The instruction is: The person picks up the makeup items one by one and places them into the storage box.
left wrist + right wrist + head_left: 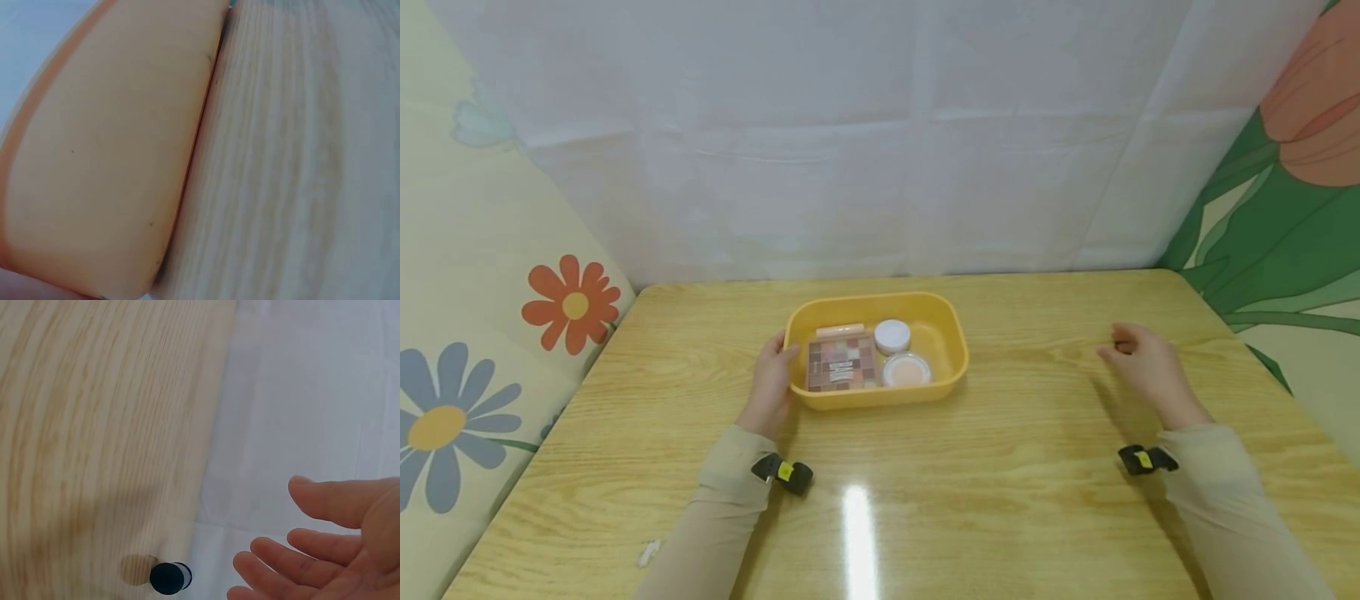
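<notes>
A yellow plastic basket [955, 350] sits on the wooden table, left of its middle. My left hand [769, 383] grips the basket's left side, thumb over the rim. In the left wrist view the basket's outer wall [106, 150] fills the left half. Inside lie an eyeshadow palette [842, 364], a peach-coloured stick [840, 330], a white round jar [892, 336] and a round compact [906, 370]. My right hand [1150, 367] hovers over the table's right side, fingers loosely bent and holding nothing. Near it, the right wrist view shows a small black-capped cylinder [169, 578].
A white sheet [880, 150] hangs behind the table's far edge. Flower-patterned walls flank both sides. A small white scrap [649, 552] lies at the table's front left. Wood surface [1000, 500] stretches between the arms.
</notes>
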